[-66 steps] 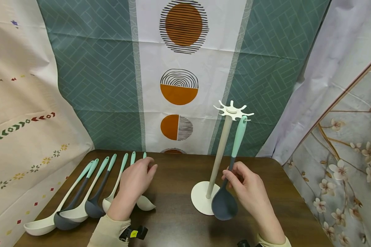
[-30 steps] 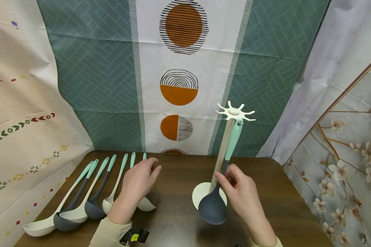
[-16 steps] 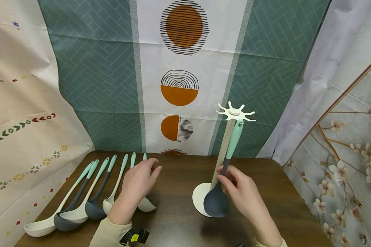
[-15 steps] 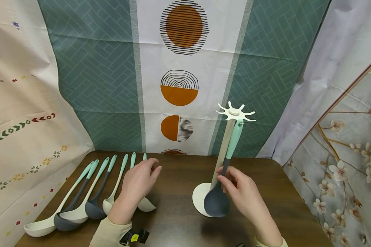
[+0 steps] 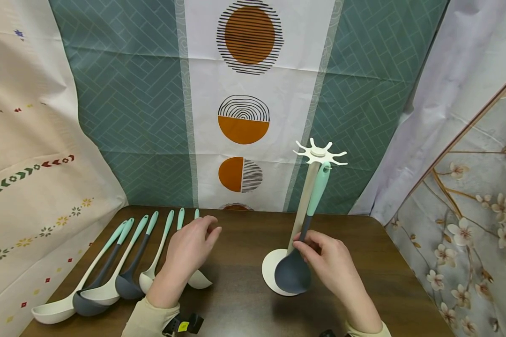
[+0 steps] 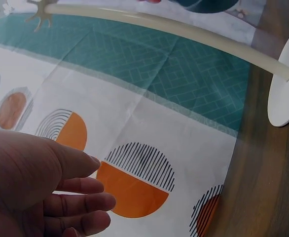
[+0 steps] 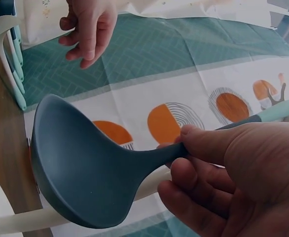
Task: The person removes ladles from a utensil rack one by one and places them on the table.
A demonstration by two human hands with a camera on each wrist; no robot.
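Observation:
My right hand [image 5: 326, 260] pinches the lower shaft of a dark grey ladle [image 5: 293, 274] between thumb and fingers. The mint-green handle points up, and the hole at its end is at one arm of a cream utensil stand [image 5: 305, 199]. Whether that arm passes through the hole is hard to tell. In the right wrist view the bowl of the ladle [image 7: 80, 168] hangs in front of the stand's pole. My left hand [image 5: 189, 248] hovers over the row of ladles at the left, fingers relaxed and holding nothing; the left wrist view shows the hand [image 6: 60, 187] with an empty grasp.
Several cream and dark grey ladles [image 5: 128, 285] with mint handles lie side by side on the left of the brown table [image 5: 240, 262]. A cream ladle bowl [image 5: 199, 280] shows beside my left wrist. Patterned cloths [image 5: 253, 84] hang behind and at both sides.
Since the oldest frame, the ladle and right hand have moved left, and the ladle's bowl now covers part of the stand's base. The stand's top shifted slightly right. My left hand barely moved.

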